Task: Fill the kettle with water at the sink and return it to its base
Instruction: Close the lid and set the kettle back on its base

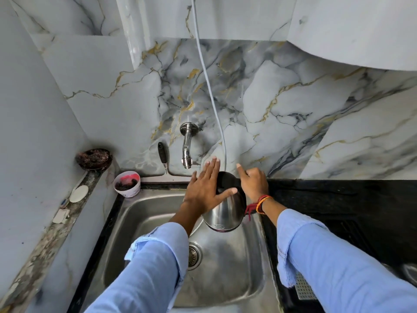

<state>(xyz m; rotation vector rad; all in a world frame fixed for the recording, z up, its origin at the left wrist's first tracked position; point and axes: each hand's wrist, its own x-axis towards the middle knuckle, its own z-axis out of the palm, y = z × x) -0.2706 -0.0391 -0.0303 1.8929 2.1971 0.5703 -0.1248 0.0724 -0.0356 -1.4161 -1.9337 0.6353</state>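
While held above the stainless steel sink [144, 213], the steel kettle with black lid [225, 213] sits right of the flat, spread left hand [204, 193], whose thumb touches the lid; right hand [253, 184] clamps its handle side; black worktop [338, 199] further right.

Kettle [225, 213] handle: hidden under right hand [253, 184]; grip type not determinable. Kettle mouth partly covered by left hand [206, 192]; water level not visible. Badge near kettle base: too small to read. White cord [208, 86]: top end cut by upper frame edge, bottom end hidden behind kettle. Cup [127, 183] contents, centre left: indistinct. Counter [338, 211] object, lower right: cropped by frame edge.
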